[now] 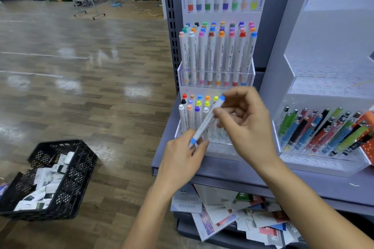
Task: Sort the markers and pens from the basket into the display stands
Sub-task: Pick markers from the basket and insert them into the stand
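Observation:
Both my hands hold one white marker with blue ends [206,121], tilted in front of the lowest tier of the clear marker stand [217,75]. My left hand [182,157] pinches its lower blue end. My right hand [244,119] grips its upper part near the blue cap. The lowest tier [220,141] holds several markers on its left side; its right side is hidden behind my right hand. A second stand [315,162] to the right holds several coloured pens. The black basket [66,184] sits on the floor at lower left.
The stands rest on a grey shelf [232,170] with a perforated upright [172,26] at its left. Loose cards and booklets [238,216] lie on the shelf below. An orange box [367,137] leans at the far right. Wooden floor stretches to the left.

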`<state>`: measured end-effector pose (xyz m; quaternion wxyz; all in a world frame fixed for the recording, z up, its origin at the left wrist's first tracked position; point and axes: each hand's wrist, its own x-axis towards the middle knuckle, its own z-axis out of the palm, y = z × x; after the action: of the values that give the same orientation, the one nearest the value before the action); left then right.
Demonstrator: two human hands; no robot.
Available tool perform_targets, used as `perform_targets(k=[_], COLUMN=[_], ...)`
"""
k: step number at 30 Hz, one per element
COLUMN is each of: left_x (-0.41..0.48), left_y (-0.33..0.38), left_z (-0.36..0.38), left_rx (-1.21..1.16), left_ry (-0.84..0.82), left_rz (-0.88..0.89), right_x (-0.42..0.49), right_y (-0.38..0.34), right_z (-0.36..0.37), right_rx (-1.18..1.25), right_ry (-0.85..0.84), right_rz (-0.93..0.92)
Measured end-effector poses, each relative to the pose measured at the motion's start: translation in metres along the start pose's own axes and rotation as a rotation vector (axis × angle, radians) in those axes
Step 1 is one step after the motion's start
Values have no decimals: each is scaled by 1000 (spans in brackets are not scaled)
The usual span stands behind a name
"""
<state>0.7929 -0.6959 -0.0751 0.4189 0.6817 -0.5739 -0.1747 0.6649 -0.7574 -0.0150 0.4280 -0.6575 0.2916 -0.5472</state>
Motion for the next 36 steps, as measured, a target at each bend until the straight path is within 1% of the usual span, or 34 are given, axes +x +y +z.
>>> perform_targets(k=[2, 4, 7, 10, 14, 18, 23, 25, 27, 29, 31, 33, 36], left_x=[-1, -3, -4, -3, -3, -4, -5, -4, -4, -4, -5, -5, -4], left_y=[-4, -9, -15, -17, -18, -17, -18, -17, -14, -7, 0, 5, 8], left_z=[-3, -7, -13, -15, -15, -15, -14, -12, -12, -11, -10, -6, -2], left_rx=[-27, -45, -42, -60, -78, -104, -232, -279, -266, -259, -248, -195, -67], left_ry=[34, 85, 133, 146, 144, 145, 138, 125, 115, 95, 70, 52, 81], left_rz=[-49, -80, -73, -49, 0, 29, 19, 28, 69, 123, 170, 217, 273], right_x=[4, 10, 13, 10, 5, 3, 6, 7, 5, -1, -6, -11, -9], right_y=[-6, -10, -5, 8, 27, 38, 43, 41, 33, 17, 7, 2, -1], right_z=[-7, -14, -19, -15, -8, -7, -9, -10, -11, -12, -11, -8, -10], right_rx=[37, 18, -120, -331, -521, -656, -790, -764, -675, -453, -238, -197, -114], right_ry=[75, 139, 169, 129, 42, -63, -50, -32, -5, -35, -116, -149, -85], right_rz=[-52, -113, -194, -300, -372, -335, -343, -348, -342, -260, -166, -167, -134])
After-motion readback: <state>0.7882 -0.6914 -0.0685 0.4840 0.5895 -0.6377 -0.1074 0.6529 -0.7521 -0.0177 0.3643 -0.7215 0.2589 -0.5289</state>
